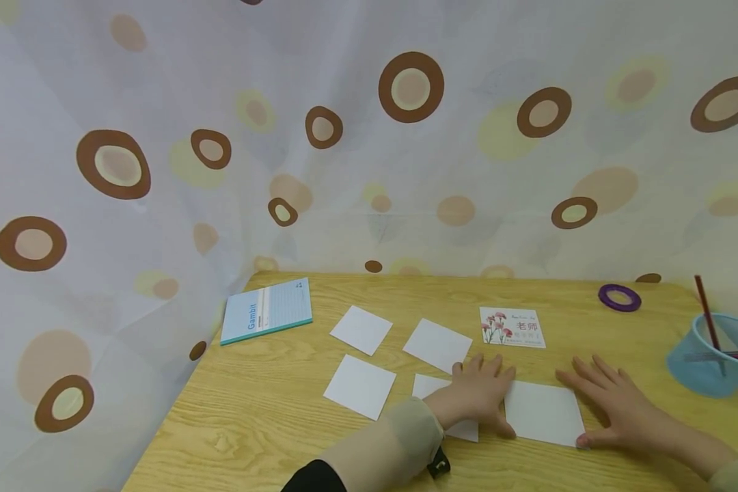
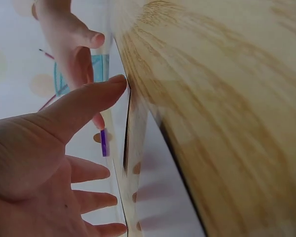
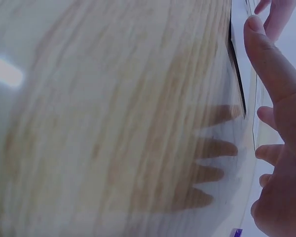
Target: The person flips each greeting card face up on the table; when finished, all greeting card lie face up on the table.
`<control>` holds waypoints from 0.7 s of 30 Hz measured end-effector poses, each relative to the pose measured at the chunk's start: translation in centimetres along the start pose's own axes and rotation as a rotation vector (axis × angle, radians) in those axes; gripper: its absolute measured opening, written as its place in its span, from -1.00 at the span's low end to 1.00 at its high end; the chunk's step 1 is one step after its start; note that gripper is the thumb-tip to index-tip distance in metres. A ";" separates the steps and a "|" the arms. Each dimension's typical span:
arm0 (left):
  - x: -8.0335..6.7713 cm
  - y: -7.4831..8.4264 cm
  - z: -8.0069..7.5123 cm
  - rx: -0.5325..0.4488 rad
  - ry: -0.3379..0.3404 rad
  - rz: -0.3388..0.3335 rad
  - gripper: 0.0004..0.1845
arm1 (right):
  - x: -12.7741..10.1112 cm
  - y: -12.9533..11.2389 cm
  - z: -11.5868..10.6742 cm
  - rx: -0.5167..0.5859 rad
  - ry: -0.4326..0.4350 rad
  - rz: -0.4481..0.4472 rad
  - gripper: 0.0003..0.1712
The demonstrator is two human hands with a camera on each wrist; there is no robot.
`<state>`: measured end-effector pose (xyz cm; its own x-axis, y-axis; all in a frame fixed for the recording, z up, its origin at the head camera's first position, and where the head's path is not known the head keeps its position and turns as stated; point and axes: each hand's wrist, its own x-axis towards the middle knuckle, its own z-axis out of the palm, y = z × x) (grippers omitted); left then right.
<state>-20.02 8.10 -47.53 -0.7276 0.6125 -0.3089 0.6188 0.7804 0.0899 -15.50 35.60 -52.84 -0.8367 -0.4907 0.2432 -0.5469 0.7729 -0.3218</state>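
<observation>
My left hand (image 1: 481, 391) lies flat with straight fingers on a white paper square (image 1: 429, 387) near the table's front edge, and its thumb touches the left edge of another white square (image 1: 544, 412). To the right of that square my right hand (image 1: 611, 404) rests flat on the wood, thumb at its near right corner. In the left wrist view my left hand (image 2: 44, 163) is spread beside the white paper (image 2: 158, 197), with the right hand (image 2: 71, 42) beyond it. The right wrist view shows my right hand (image 3: 281, 148) with fingers spread over the table (image 3: 113, 123).
Three more white squares (image 1: 361, 329) lie left of centre on the wooden table (image 1: 252, 417). A flower card (image 1: 512, 326) sits behind my hands, a purple tape ring (image 1: 619, 297) at the back right, a blue cup of pencils (image 1: 710, 359) at right, a notebook (image 1: 266, 311) at back left.
</observation>
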 end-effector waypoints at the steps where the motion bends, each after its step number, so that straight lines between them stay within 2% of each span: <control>1: -0.1 0.0 0.0 0.000 0.001 -0.001 0.13 | 0.0 0.0 0.0 0.002 -0.005 0.006 0.20; 7: -0.2 0.0 -0.1 0.009 0.008 -0.014 0.08 | -0.3 -0.2 0.1 -0.014 -0.031 0.027 0.18; 15: -0.2 0.0 0.1 -0.012 0.020 -0.006 -0.05 | -0.4 0.0 0.4 -0.001 -0.022 0.021 0.14; 21: -0.3 0.0 0.1 -0.001 0.037 -0.010 -0.04 | -0.3 -0.2 0.3 0.004 -0.017 0.023 0.13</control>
<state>-19.81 7.90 -47.56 -0.7442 0.6090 -0.2742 0.6112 0.7865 0.0880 -15.13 35.48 -53.13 -0.8493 -0.4800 0.2199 -0.5278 0.7822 -0.3310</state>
